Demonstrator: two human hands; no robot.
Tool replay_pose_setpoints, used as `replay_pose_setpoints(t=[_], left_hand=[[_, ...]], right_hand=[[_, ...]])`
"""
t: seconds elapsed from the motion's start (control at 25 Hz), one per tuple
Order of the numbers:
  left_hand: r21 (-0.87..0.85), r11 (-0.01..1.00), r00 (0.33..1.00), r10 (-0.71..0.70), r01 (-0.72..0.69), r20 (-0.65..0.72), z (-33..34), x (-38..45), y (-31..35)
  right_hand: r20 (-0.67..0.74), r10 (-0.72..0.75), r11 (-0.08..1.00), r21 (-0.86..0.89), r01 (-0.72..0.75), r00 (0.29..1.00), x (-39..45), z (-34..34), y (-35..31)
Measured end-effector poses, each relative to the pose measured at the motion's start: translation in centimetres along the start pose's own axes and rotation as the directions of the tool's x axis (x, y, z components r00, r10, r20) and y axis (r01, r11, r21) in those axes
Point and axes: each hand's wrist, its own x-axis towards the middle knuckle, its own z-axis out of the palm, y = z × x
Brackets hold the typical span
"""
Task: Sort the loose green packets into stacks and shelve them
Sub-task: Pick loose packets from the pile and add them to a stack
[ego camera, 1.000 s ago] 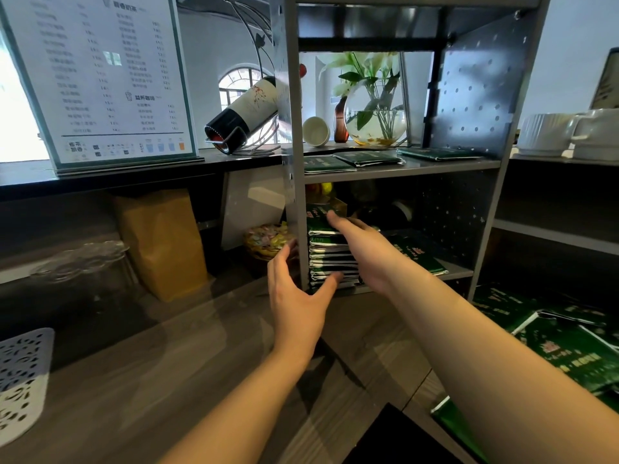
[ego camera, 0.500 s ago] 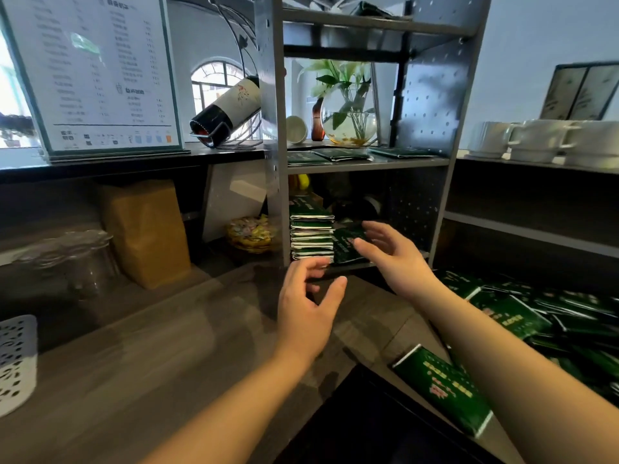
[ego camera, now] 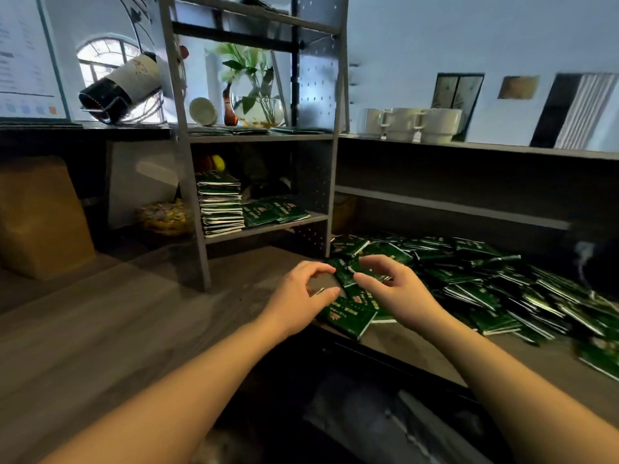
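Observation:
A loose pile of green packets spreads over the wooden counter at right. One tall stack of green packets stands on the lower shelf of the grey metal rack, with a few flat packets beside it. More packets lie on the shelf above. My left hand hovers at the pile's left edge, fingers loosely curved, holding nothing. My right hand hangs over the nearest packets, also loosely curved and empty.
A wine bottle in a wire holder, a glass vase with a plant and white cups line the upper ledge. A brown paper bag and a bowl of sweets sit left. A dark recess opens below the counter's edge.
Both hands left the shelved stack and came down and right to the edge of the loose pile. The view swung right, bringing the pile into sight.

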Motion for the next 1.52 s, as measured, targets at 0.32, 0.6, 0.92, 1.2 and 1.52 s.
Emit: replay_pose_setpoints(t=[0.32,0.6,0.92,1.2,1.52], left_hand=[[0.385,0.905,0.862,-0.042,-0.181,0.505,1.2,2.8,-4.0],[0.375,0.886,0.875,0.064,-0.272,0.481,-0.9,2.9,-6.6],[0.455,0.854,0.915,0.058,-0.252,0.399,-1.7,2.4,-5.8],[0.293,0.951,0.962,0.019,-0.102,0.274,-2.1,1.9,-6.7],[-0.092,0.988,0.987,-0.132,0.123,-0.096,-0.9,2.8,-6.9]], right_hand=[[-0.138,0.103,0.907,-0.394,-0.150,0.985,-1.5,0.7,6.2],[0.073,0.091,0.836,-0.547,-0.037,0.993,-0.6,1.2,8.3],[-0.026,-0.176,0.817,-0.561,0.131,0.984,-1.3,1.6,8.0],[-0.215,0.046,0.999,-0.012,-0.049,0.976,-1.5,0.8,7.9],[-0.198,0.284,0.753,0.652,-0.090,0.938,-1.0,-0.2,9.0]])
